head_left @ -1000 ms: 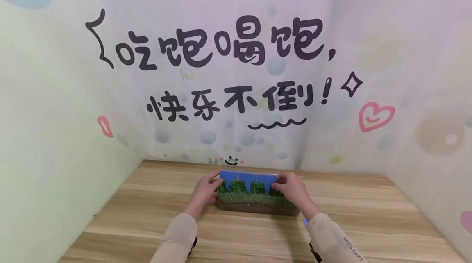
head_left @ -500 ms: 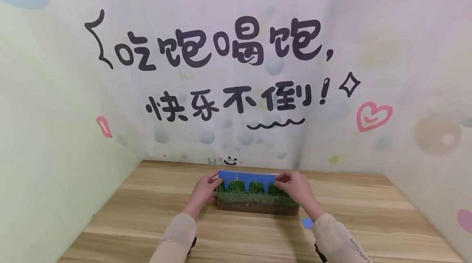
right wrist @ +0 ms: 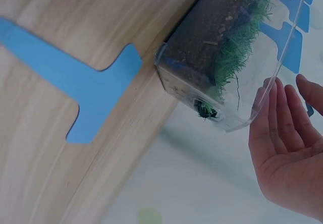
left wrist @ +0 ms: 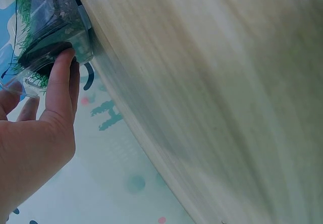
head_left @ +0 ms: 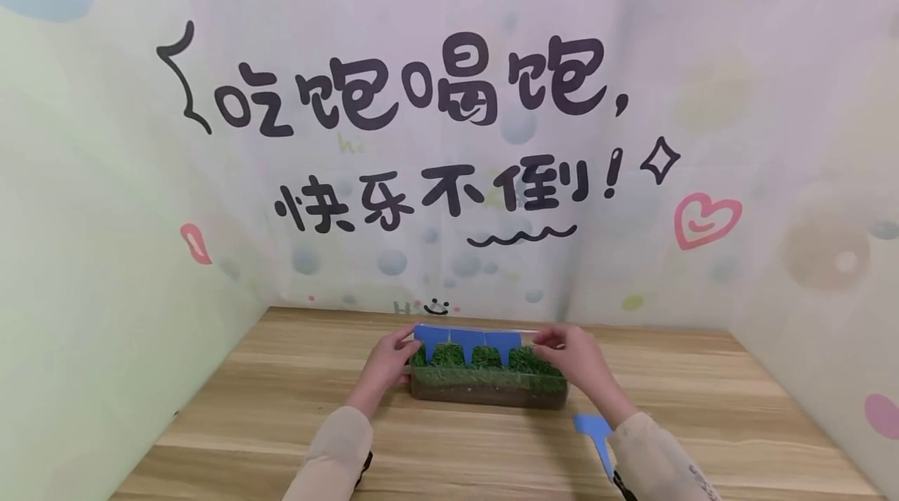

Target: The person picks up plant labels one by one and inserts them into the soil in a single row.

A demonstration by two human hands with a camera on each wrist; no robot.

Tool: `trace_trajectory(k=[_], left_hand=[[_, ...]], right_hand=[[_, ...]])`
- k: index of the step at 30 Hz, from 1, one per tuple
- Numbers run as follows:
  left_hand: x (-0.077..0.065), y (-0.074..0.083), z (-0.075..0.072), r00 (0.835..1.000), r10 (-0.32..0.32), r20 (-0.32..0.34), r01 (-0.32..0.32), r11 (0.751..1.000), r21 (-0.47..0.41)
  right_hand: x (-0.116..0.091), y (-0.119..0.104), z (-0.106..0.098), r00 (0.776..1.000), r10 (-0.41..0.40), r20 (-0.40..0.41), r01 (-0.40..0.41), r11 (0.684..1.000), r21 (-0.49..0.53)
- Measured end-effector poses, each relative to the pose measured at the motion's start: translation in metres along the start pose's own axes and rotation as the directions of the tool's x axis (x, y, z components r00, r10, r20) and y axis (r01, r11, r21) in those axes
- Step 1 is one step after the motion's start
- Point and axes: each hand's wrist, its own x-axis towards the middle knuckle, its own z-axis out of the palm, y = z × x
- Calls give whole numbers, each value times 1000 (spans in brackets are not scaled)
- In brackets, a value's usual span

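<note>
A clear plastic box (head_left: pixel 488 393) of soil and green grass (head_left: pixel 447 356) stands on the table. Three blue T-shaped plant labels (head_left: pixel 467 341) stand upright side by side in its grass. My left hand (head_left: pixel 382 367) grips the box's left end, its fingers around the end wall in the left wrist view. Near the right end is my right hand (head_left: pixel 581 360), fingers loosely bent and holding nothing; in the right wrist view its fingertips are at the clear rim, and contact is unclear. Another blue plant label (right wrist: pixel 96 90) lies flat on the table, partly behind my right sleeve in the head view.
The wood-grain table (head_left: pixel 449 454) meets a printed cloth backdrop (head_left: pixel 449 267) just behind the box. Pale side walls (head_left: pixel 91 251) rise at left and right. The box's end has a small opening (right wrist: pixel 206 109) with grass poking out.
My right hand has let go of the third label's edge and drawn back to the right. The label on the table has come into view from under my right arm. My left hand stays put.
</note>
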Motion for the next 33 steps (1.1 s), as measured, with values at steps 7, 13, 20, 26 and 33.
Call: trace_trajectory(k=[7, 13, 20, 26, 33], left_hand=[[-1, 2, 0, 1000, 0, -2, 0, 1000, -3], [-2, 1, -1, 1000, 8, -4, -8, 1000, -1], [-2, 0, 0, 1000, 10, 1, -10, 1000, -3], [-3, 1, -1, 1000, 8, 11, -8, 1000, 0], [-2, 1, 0, 1000, 9, 7, -9, 1000, 1]], right_hand=[[-8, 4, -8, 1000, -10, 2, 10, 1000, -7], [-18, 9, -17, 1000, -17, 8, 17, 1000, 11], [-26, 16, -27, 999, -52, -1, 52, 998, 21], [-31, 21, -33, 998, -62, -24, 63, 998, 21], [-36, 25, -38, 999, -41, -22, 42, 999, 4]])
